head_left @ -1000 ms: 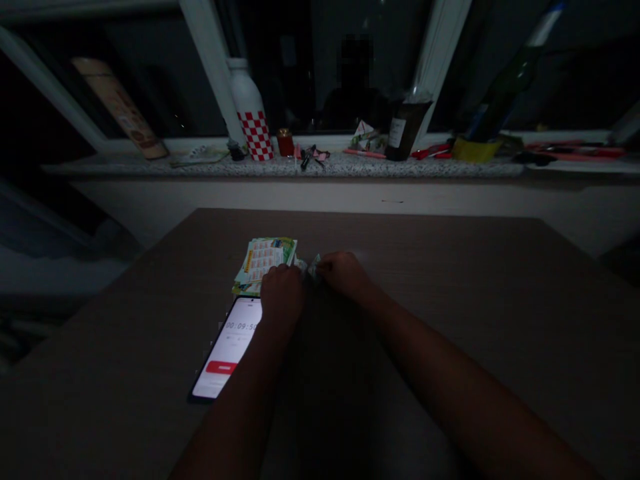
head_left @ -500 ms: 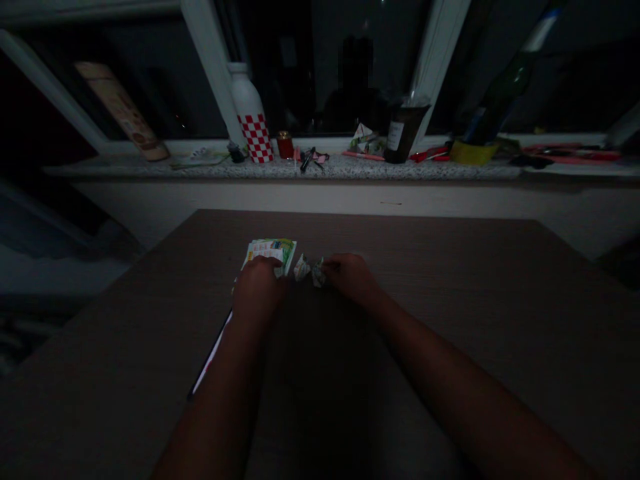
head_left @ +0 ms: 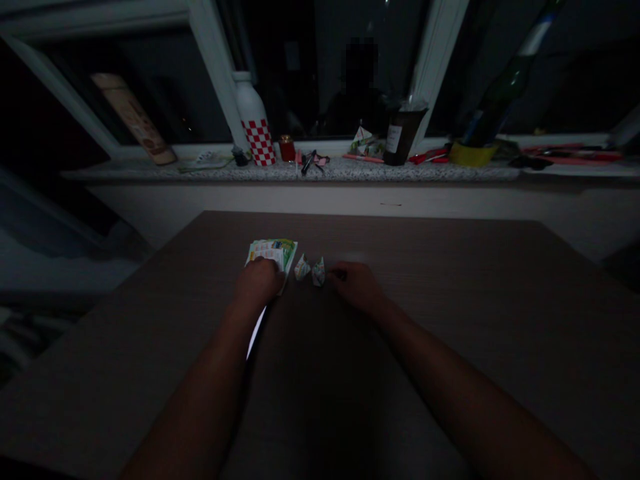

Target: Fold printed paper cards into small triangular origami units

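Both grips are indeterminate. Your left hand [head_left: 257,283] covers flat printed sheets [head_left: 289,252]; your right hand [head_left: 357,284] curls beside angular folded paper [head_left: 319,273].

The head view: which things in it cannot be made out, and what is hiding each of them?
Head view: phone, all but a bright strip hidden by the left forearm.
Head view: printed sheets, partly covered by the left hand, whose grip is unclear.
Head view: right hand, too dark to tell whether it touches the nearer folded paper piece.
Head view: green bottle, tip cut off by the top edge.
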{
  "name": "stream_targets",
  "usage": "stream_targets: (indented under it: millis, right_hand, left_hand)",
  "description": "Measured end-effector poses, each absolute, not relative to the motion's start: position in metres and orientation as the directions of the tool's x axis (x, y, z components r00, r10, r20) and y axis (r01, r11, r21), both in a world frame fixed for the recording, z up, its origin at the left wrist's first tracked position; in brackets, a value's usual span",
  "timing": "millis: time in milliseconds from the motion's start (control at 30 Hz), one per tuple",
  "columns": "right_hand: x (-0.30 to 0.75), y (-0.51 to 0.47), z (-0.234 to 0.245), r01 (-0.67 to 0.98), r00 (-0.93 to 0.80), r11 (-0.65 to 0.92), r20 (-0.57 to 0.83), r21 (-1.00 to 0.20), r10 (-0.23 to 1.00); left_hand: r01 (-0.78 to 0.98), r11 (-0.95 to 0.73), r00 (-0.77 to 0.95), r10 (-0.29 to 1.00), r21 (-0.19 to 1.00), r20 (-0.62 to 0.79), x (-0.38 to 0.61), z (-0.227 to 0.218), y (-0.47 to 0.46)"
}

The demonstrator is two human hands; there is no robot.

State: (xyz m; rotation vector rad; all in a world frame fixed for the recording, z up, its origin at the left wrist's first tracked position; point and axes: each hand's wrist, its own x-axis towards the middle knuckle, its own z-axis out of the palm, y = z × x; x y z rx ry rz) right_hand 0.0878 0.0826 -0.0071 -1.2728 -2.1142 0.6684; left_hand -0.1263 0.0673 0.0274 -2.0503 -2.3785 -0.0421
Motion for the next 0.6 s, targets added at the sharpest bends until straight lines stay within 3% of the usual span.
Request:
stream_targets:
  millis: [200, 400, 467, 533, 600]
  right_hand:
    - [0.095, 0.080, -0.009, 0.597, -0.352, 0.393, 0.212, -0.700, 0.912]
    - [0.096, 0.072, -0.004, 0.508, -0.348, 0.405, 0.249, -0.760, 0.904]
    - [0.097, 0.068, -0.002, 0.461, -0.347, 0.413, 0.268, -0.785, 0.899]
    - [0.101, 0.062, -0.001, 0.357, -0.335, 0.396, 0.280, -0.846, 0.900]
    - [0.109, 0.054, 0.000, 0.097, -0.318, 0.311, 0.267, -0.945, 0.910]
  left_hand:
    - [0.973, 0.230, -0.231, 0.971, 0.023, 0.066, -0.126, 0.033, 0.066]
    - [0.968, 0.226, -0.244, 0.946, 0.108, 0.215, -0.113, 0.055, 0.051]
    - [0.943, 0.099, -0.207, 0.923, 0.318, 0.325, -0.099, 0.064, 0.040]
    - [0.856, -0.087, -0.113, 0.930, 0.510, 0.349, -0.080, 0.070, 0.028]
    - [0.697, -0.243, 0.043, 0.953, 0.674, 0.299, -0.060, 0.071, 0.018]
